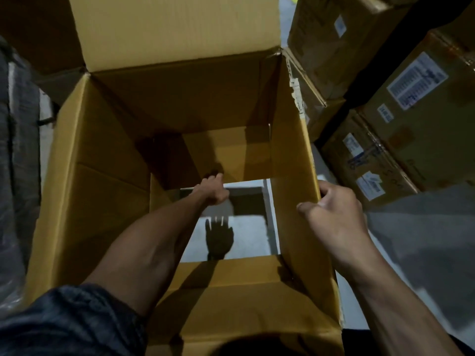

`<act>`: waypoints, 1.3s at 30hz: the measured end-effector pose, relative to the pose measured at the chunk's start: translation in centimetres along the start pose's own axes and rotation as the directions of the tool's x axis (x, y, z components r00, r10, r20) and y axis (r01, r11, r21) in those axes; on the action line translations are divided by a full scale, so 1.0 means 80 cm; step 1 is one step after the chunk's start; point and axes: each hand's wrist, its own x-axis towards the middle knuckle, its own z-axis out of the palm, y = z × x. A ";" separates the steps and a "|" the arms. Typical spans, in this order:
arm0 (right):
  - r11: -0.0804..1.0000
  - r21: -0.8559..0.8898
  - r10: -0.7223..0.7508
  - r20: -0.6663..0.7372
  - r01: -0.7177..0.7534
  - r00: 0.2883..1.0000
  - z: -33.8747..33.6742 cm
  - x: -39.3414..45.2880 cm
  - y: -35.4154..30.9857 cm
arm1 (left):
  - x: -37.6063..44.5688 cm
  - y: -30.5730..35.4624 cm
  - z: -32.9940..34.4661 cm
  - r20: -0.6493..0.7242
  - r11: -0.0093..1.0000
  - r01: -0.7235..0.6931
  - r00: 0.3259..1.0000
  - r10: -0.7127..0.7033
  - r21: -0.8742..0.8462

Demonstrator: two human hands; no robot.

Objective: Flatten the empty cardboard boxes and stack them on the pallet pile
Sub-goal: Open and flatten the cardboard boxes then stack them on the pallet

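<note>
Right now you are partway into the first step on one open box [108, 191], which stands upright and fills the middle of the frame. Its top flaps are folded out, with one big flap [174, 32] rising at the upper middle. The bottom is already partly opened: a gap in the lower middle shows the pale floor [246, 240] and the shadow of your hand on it.

Your left hand [212, 190] reaches deep inside the box, fingers curled over the edge of a bottom flap [226, 152] at the centre of the frame, so that grip is closed on the flap. Your right hand [334, 214] sits at right of centre, thumb inside and fingers outside, pinching the top edge of the right wall [290, 155]; that grip is closed on the wall.

By my reading, the bottom flaps are freed or nearly so, but the walls are still square, so the collapse itself is left to do, and after it the carry to the pallet pile. No pallet pile shows in this view, so I cannot tell where it lies.

Counting: one box in hand, two hands on it, and at least four closed, labelled cartons [416, 98] stacked at the upper right. A dark wrapped bundle [18, 124] runs down the left edge.
</note>
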 end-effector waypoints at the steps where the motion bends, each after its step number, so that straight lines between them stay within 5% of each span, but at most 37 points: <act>1: 1.000 -0.008 -0.005 -0.007 0.005 1.000 0.001 0.003 -0.001 | 0.000 0.001 -0.004 0.002 1.000 0.010 1.000 -0.010 -0.021; 5: 0.999 -0.028 0.017 -0.035 -0.018 0.999 0.003 0.011 -0.004 | -0.029 0.005 -0.027 -0.043 0.998 -0.032 0.998 0.034 0.057; 9: 0.995 -0.057 0.080 -0.117 -0.087 0.990 0.004 0.016 -0.007 | -0.101 -0.001 -0.064 -0.283 0.981 -0.103 0.948 0.147 0.164; 13: 0.990 -0.035 0.133 -0.161 -0.140 0.978 0.002 0.016 -0.011 | -0.177 -0.026 -0.106 -0.645 0.944 -0.085 0.710 0.283 0.320; 15: 0.988 -0.010 0.152 -0.186 -0.157 0.971 0.001 0.014 -0.012 | -0.206 -0.048 -0.120 -0.756 0.968 -0.005 0.623 0.200 0.251; 18: 0.987 0.058 0.162 -0.231 -0.152 0.959 -0.002 0.010 -0.012 | -0.232 -0.084 -0.132 -0.693 0.994 0.104 0.715 -0.094 -0.028; 21: 0.987 0.103 0.146 -0.272 -0.122 0.951 -0.004 0.007 -0.014 | -0.243 -0.108 -0.138 -0.607 0.984 0.132 0.774 -0.178 -0.120; 26: 0.981 0.164 0.156 -0.362 -0.103 0.919 -0.010 0.004 -0.025 | -0.276 -0.105 -0.138 -0.554 0.978 -0.115 0.832 0.001 -0.172; 32: 0.949 0.303 0.214 -0.413 -0.088 0.885 -0.010 0.003 -0.036 | -0.325 -0.093 -0.097 -0.526 0.927 -0.344 0.822 0.221 -0.147; 39: 0.866 0.490 0.233 -0.219 -0.099 0.948 -0.002 0.008 -0.048 | -0.342 -0.099 -0.023 -0.396 0.877 -0.471 0.826 0.402 -0.093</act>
